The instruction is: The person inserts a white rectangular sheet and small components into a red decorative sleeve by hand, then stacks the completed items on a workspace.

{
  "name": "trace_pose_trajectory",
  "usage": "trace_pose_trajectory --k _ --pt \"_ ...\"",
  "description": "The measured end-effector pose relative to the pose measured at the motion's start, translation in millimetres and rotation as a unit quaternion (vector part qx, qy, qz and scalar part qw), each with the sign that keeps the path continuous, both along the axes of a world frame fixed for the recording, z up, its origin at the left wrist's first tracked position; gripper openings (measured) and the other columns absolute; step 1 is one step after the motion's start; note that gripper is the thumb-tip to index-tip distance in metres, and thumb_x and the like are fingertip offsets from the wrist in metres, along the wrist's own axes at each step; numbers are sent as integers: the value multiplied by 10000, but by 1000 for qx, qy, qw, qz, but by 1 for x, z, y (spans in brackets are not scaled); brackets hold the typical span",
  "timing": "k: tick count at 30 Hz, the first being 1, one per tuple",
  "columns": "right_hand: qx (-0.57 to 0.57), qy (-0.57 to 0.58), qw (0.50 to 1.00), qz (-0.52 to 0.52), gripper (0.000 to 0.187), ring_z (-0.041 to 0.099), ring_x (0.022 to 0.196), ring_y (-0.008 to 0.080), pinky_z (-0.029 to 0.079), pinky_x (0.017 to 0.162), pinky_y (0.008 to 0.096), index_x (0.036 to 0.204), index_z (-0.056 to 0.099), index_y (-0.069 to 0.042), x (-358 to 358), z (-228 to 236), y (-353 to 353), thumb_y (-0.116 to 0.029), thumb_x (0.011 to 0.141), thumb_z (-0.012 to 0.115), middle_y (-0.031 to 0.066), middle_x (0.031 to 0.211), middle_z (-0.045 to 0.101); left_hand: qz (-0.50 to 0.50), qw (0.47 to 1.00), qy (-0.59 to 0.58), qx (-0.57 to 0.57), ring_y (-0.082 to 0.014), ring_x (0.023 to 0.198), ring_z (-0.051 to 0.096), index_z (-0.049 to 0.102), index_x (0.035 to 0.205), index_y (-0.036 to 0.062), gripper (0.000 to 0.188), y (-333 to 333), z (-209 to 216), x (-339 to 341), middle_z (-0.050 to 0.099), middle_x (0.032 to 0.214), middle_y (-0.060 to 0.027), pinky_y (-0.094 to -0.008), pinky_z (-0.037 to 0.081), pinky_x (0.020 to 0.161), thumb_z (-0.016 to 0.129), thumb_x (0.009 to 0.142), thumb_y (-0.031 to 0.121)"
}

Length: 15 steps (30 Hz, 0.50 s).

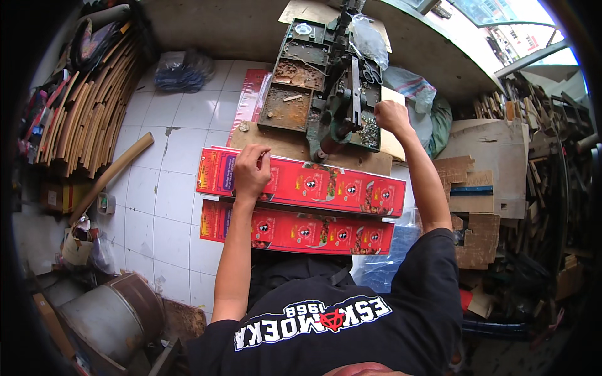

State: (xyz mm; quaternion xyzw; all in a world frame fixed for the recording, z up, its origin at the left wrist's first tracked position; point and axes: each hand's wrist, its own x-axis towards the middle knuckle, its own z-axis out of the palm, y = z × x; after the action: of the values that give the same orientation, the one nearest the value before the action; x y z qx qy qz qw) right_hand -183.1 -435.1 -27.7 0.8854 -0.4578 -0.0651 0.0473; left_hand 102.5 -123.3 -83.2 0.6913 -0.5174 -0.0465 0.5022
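My left hand (253, 169) rests on the upper red printed panel (291, 178), its fingers curled together; whatever they might hold is hidden. That long panel lies crosswise in front of a dark green press (342, 103). Closer to my body is a second red printed panel (301, 232), parallel to the first. My right hand (391, 116) is closed in a fist, just beside the right-hand tray (377, 143) of the press, and I cannot make out anything in it. Small metal pieces (369, 131) are heaped in that tray.
Compartmented trays (285, 106) with loose bits flank the press on the left. Scissors (372, 75) lie by its lever. Stacked brown boards (81, 119) stand far left, near a cardboard tube (119, 172). A metal drum (106, 319) sits lower left. Cardboard pieces (476, 238) lie right.
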Motion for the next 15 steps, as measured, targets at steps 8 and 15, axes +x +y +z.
trace_pose_trajectory --k 8,15 --pt "-43 -69 996 26 193 716 877 319 565 779 452 890 787 -170 -7 5 -8 -147 825 607 104 935 740 1 1000 3 2 -312 891 670 696 964 51 111 -1 1 -1 687 972 -106 -392 526 800 652 862 43" --pt "-12 89 995 43 189 712 894 312 555 731 451 865 772 -167 -10 1 -7 -78 793 621 103 927 732 0 1000 -1 6 -310 895 671 698 971 55 113 -1 0 -1 687 972 -105 -393 527 802 657 865 49"
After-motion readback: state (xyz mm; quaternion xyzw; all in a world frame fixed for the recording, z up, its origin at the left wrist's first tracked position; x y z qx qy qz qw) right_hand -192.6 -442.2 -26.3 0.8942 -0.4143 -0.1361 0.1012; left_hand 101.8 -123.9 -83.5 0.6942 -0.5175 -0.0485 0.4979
